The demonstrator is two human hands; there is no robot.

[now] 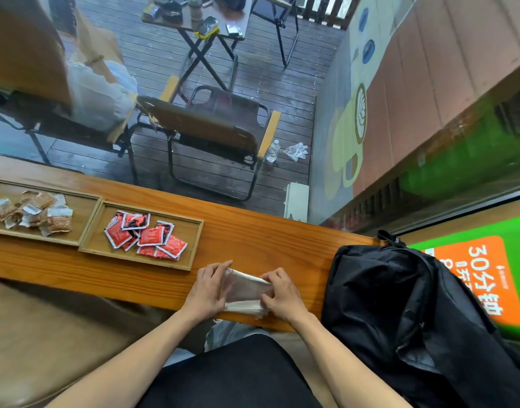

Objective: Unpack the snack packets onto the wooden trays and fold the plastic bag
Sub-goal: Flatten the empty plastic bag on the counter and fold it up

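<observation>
With both trays loaded, what's left is folding the clear, crinkled plastic bag (pixel 247 291), which lies on the long wooden counter (pixel 252 231) near its front edge, already down to a compact flat wad. Left hand (pixel 207 291) presses on the bag's left end, fingers fairly straight. Right hand (pixel 282 293) holds the right end, fingers curled over the top edge, thumb at the near side.

To do this fold well, as I read it: squeeze air out toward the open end first, keep one hand pinning the crease while the other brings the edge over, align edges before flattening. Thin film likely springs back, so hold it down after the last fold.

Containers:
- shallow rectangular wooden tray on the far left (pixel 85 201): loose heap of brown snack packets with white ends (pixel 32 213).
- matching wooden tray beside it (pixel 194 231), touching or nearly so: red foil snack packets (pixel 146 235), overlapping.
- black fabric backpack (pixel 400 304) at the counter's right end; contents not visible.
</observation>
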